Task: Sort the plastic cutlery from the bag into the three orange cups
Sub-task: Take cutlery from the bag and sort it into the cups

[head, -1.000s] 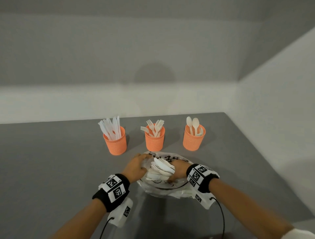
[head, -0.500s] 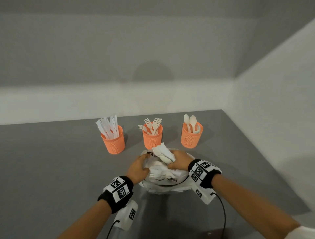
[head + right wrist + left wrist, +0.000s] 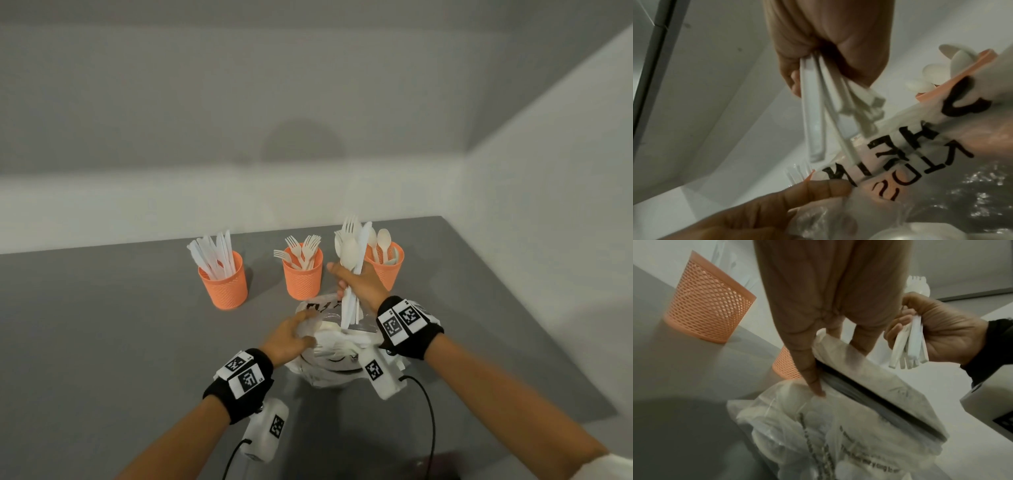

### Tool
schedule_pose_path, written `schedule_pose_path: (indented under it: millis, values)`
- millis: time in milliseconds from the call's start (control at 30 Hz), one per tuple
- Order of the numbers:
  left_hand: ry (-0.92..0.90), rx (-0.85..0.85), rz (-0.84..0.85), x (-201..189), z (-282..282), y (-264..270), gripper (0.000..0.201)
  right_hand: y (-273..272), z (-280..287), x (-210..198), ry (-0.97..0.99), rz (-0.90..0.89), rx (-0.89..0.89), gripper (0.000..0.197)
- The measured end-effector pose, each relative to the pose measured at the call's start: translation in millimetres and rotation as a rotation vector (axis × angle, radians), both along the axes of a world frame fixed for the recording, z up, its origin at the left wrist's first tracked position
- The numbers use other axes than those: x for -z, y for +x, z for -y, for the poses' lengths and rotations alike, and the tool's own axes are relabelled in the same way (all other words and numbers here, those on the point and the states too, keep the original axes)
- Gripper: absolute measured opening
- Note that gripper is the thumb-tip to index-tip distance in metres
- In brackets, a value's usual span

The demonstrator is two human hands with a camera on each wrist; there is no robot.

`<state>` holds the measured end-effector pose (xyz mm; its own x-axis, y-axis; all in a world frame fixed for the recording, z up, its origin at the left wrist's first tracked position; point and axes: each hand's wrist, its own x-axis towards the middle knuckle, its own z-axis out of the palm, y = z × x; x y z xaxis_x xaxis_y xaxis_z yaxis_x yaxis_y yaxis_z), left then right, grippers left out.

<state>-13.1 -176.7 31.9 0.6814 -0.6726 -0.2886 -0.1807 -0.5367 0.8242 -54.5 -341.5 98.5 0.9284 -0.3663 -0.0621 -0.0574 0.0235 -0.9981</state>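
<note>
Three orange mesh cups stand in a row on the grey table: the left cup (image 3: 224, 284) holds knives, the middle cup (image 3: 303, 274) forks, the right cup (image 3: 388, 267) spoons. In front of them lies a clear plastic bag (image 3: 329, 356) with black print, more white cutlery inside. My right hand (image 3: 359, 284) grips a mixed bunch of white cutlery (image 3: 352, 253) upright above the bag, between the middle and right cups; its handles (image 3: 908, 345) stick out below my fist. My left hand (image 3: 287, 339) holds the bag's left rim (image 3: 818, 386) with fingers pressed on the plastic.
A pale wall runs behind the cups and a second wall closes the right side. The grey table (image 3: 102, 342) stretches to the left of the cups and bag. Cables hang from both wrist cameras near the front edge.
My right hand has pulled the bunch of cutlery out of the bag and lifted it up and away, toward the cups. My left hand stays on the bag.
</note>
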Motion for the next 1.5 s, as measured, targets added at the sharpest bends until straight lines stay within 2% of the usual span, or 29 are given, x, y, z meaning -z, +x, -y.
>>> schedule_pose_path:
  millis: [67, 133, 167, 200, 267, 333, 400, 433, 500, 600, 700, 767, 833, 933, 1000, 1067, 1133, 1200, 1233, 1300, 1400, 1500]
  values:
    - [-0.023, -0.021, 0.1, -1.4, -1.5, 3.8, 0.038, 0.0, -3.0, -3.5, 0.027, 0.032, 0.039, 0.029]
    - [-0.158, -0.192, 0.257, -8.6, -1.1, 5.6, 0.022, 2.6, -7.7, -4.7, 0.05, 0.051, 0.093, 0.029]
    - [-0.281, -0.319, 0.255, -15.4, -1.4, 5.1, 0.02, 4.9, -11.2, -5.3, 0.06, 0.058, 0.12, 0.027]
    - [-0.401, -0.439, 0.168, -22.3, -1.3, 4.3, 0.023, 8.0, -15.8, -6.8, 0.069, 0.07, 0.14, 0.025]
    - [-0.585, -0.577, -0.191, -36.1, -1.4, 0.7, 0.027, 14.7, -28.0, -12.1, 0.1, 0.111, 0.161, 0.019]
    - [-0.651, -0.576, -0.584, -45.3, -2.6, -2.3, 0.033, 22.4, -42.7, -18.8, 0.137, 0.152, 0.178, 0.019]
    - [-0.684, -0.539, -0.883, -52.1, -5.6, -3.4, 0.051, 29.3, -57.9, -20.3, 0.149, 0.184, 0.18, 0.021]
    - [-0.713, -0.525, -0.978, -55.0, -7.1, -2.7, 0.059, 31.7, -65.6, -18.8, 0.134, 0.193, 0.176, 0.021]
    - [-0.759, -0.471, -1.05, -59.4, -9.4, -0.4, 0.068, 32.7, -79.1, -12.7, 0.076, 0.189, 0.172, 0.021]
    - [-0.707, -0.397, -1.021, -61.5, -13.1, 2.2, 0.073, 31.5, -88.9, -4.2, 0.047, 0.167, 0.178, 0.033]
    - [-0.565, -0.33, -0.832, -60.1, -16.2, 8.3, 0.081, 36.6, -88.2, 5.1, -0.052, 0.139, 0.239, 0.034]
    - [-0.568, -0.294, -0.63, -65.8, -16.0, 13.7, 0.069, 39.9, -87.0, 11.0, -0.157, 0.122, 0.247, 0.032]
    - [-0.56, -0.254, -0.398, -73.5, -9.9, 17.8, 0.047, 38.4, -89.5, 13.8, -0.214, 0.109, 0.191, 0.027]
    - [-0.485, -0.383, -0.161, -77.9, 3.1, 22.4, 0.039, 34.9, -96.4, 19.1, -0.299, 0.047, 0.105, 0.035]
    - [-0.508, -0.483, -0.184, -76.8, 8.1, 25.7, 0.037, 33.6, -96.0, 21.7, -0.374, 0.051, 0.048, 0.041]
    - [-0.579, -0.502, -0.251, -77.1, 8.5, 30.9, 0.031, 32.5, -90.0, 18.1, -0.379, 0.026, -0.046, 0.043]
    - [-0.605, -0.416, -0.291, -81.1, 5.5, 33.7, 0.017, 29.5, -81.0, 8.9, -0.239, -0.041, -0.169, 0.03]
    - [-0.579, -0.275, -0.338, -86.6, 3.4, 33.3, 0.016, 25.3, -73.1, 0.2, -0.052, -0.142, -0.298, 0.009]
    - [-0.555, -0.216, -0.363, -88.3, 2.8, 33.3, 0.02, 23.1, -69.8, -2.6, 0.055, -0.183, -0.357, 0.007]
    - [-0.521, -0.155, -0.416, -89.2, 0.5, 35.1, 0.027, 19.4, -67.5, -7.3, 0.234, -0.253, -0.454, 0.02]
    - [-0.502, -0.122, -0.469, -90.2, -3.7, 38.7, 0.041, 19.1, -69.6, -8.1, 0.378, -0.276, -0.48, 0.023]
    - [-0.494, -0.187, -0.417, -91.8, -8.8, 40.9, 0.042, 23.6, -74.0, -3.0, 0.286, -0.213, -0.374, 0.012]
